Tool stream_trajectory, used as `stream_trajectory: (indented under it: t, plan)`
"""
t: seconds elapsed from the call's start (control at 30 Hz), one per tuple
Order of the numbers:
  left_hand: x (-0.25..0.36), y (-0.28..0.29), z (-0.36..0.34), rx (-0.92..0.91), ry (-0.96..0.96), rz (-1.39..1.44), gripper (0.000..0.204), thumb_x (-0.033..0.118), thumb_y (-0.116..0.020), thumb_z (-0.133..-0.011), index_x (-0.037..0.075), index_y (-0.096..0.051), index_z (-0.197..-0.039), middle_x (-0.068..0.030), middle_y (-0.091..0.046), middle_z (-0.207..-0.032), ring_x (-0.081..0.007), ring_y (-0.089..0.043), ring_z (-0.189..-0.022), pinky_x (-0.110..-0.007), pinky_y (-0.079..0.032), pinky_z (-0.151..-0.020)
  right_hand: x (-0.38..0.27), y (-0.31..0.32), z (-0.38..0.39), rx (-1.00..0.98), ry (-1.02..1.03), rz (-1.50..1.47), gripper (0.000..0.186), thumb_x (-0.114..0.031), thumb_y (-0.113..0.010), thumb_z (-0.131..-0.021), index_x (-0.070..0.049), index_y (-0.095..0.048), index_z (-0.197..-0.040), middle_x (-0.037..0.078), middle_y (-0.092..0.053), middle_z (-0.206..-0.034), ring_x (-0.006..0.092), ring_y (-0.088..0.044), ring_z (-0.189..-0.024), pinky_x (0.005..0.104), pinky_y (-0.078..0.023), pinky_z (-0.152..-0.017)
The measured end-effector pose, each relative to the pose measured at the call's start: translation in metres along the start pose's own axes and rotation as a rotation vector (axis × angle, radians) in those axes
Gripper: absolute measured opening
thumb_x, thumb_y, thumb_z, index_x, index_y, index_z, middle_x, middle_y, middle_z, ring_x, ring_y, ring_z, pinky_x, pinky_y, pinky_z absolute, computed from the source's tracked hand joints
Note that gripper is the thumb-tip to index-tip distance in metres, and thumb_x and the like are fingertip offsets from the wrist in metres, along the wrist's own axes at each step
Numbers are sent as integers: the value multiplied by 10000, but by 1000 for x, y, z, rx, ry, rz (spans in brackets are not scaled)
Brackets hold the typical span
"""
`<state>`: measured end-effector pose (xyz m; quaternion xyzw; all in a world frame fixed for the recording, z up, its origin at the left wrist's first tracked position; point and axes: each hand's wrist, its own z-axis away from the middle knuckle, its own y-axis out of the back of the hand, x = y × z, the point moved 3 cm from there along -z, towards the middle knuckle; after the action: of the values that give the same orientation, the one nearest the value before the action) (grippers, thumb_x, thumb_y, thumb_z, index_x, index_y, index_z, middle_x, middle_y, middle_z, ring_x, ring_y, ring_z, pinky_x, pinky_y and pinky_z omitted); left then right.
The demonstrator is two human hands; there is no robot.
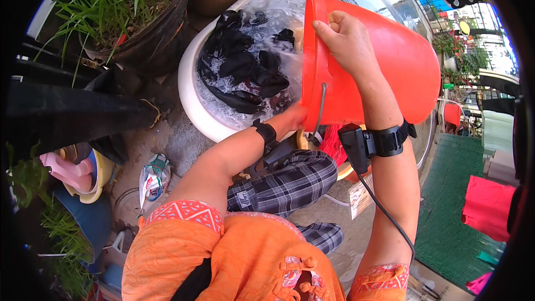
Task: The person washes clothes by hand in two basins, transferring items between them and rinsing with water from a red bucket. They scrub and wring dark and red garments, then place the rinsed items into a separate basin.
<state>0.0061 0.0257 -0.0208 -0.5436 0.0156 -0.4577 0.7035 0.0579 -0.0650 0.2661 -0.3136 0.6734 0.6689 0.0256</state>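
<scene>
A large red bucket (pixel 390 61) lies tipped on its side, its mouth facing left over a white oval tub (pixel 192 97). My right hand (pixel 346 39) grips the upper part of its rim, thumb over the lip. Lower down, my left hand (pixel 295 117) is at the opposite part of the rim, its fingers mostly hidden by the bucket. The metal bucket handle (pixel 321 106) hangs loose beside the left hand. Water spills from the mouth onto wet black clothes (pixel 237 58) in the tub, among white suds.
A dark pot of grassy plants (pixel 161 44) stands left of the tub. A crumpled detergent bag (pixel 155 178) lies on the concrete near my left elbow. Red cloth (pixel 336 140) sits in a basin below the bucket. Pink and yellow plastic basins (pixel 100 175) are farther left.
</scene>
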Motion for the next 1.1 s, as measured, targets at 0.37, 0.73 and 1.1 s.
stream_trajectory:
  t: [0.37,0.73,1.1]
  plan:
    - [25,-28,10,93,51,38,519,40,-436,-857,208,-289,-1325,-68,-552,-1141,-209,-616,-916,-389,-541,-691,39,44,12,202,-45,78,527,-370,-672,-729,75,-580,-997,191,-637,-834,266,-628,-798,336,-479,-720]
    - [104,13,-40,147,-383,-724,493,203,-457,-870,169,-361,-1352,-117,-427,-1329,-245,-455,-1190,-456,-365,-965,196,102,-4,645,-150,217,364,-306,-614,-770,21,-573,-923,198,-626,-791,320,-619,-722,393,-472,-670]
    - [74,83,18,305,128,-1764,645,200,-620,-779,343,-350,-1347,37,-26,-1499,-300,-101,-1369,-582,-218,-1030,192,28,-132,316,-232,297,405,-387,-568,-731,-9,-543,-875,223,-619,-848,380,-585,-870,445,-437,-779]
